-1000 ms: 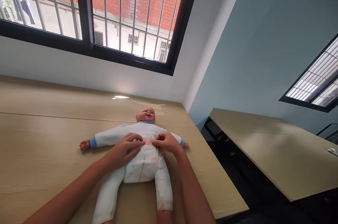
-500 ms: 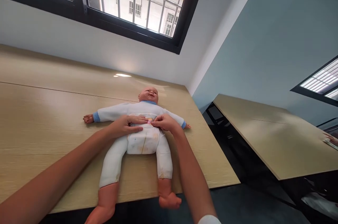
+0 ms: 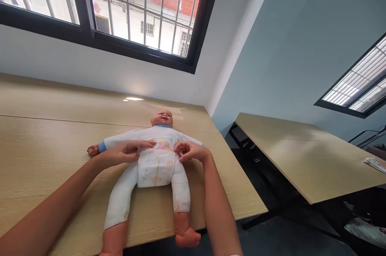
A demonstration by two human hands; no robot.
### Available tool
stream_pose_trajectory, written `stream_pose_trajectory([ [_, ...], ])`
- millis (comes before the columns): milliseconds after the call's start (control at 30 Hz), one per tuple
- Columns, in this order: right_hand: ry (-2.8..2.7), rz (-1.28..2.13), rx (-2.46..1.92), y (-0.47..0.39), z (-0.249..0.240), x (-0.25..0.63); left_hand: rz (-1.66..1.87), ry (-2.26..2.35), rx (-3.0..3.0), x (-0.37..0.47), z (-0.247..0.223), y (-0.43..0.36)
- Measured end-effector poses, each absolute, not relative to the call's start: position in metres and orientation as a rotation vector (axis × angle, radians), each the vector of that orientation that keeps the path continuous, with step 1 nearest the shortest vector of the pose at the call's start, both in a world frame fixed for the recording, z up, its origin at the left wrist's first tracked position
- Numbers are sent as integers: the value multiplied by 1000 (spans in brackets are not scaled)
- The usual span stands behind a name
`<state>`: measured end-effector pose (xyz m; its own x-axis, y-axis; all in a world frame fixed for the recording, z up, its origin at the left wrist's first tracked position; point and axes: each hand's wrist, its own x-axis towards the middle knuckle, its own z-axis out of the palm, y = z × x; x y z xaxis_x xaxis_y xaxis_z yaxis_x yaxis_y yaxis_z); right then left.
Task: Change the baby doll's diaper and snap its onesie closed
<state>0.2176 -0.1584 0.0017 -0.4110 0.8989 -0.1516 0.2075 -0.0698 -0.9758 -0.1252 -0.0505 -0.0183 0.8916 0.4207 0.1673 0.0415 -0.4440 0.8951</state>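
A baby doll (image 3: 163, 118) in a white suit with blue collar and cuffs lies on its back on the wooden table (image 3: 54, 139), feet toward me. Around its hips is a white diaper (image 3: 155, 169) with a colourful printed waist strip (image 3: 163, 145). My left hand (image 3: 128, 152) rests at the diaper's left side, fingers stretched over its upper edge and thumb apart. At the opposite side of the waist is my right hand (image 3: 193, 151), its fingers bent against the diaper's edge, with a gap between thumb and fingers. Its fingertips are partly hidden.
A second wooden table (image 3: 301, 147) stands to the right across a dark gap, with a white item (image 3: 375, 164) at its far right edge. Behind the doll are a wall and a barred window (image 3: 144, 14). The near table edge runs beneath the doll's feet.
My hands have moved apart from the middle of the diaper's waist to its two sides, uncovering the printed strip. My right hand has let go there. The camera view has tilted up slightly.
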Motion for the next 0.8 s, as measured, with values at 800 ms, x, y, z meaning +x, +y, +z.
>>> stream_pose_trajectory([
  [800,-1969,429,-1434,-144,-22,171,796,577,2311,-111,-42,-57],
])
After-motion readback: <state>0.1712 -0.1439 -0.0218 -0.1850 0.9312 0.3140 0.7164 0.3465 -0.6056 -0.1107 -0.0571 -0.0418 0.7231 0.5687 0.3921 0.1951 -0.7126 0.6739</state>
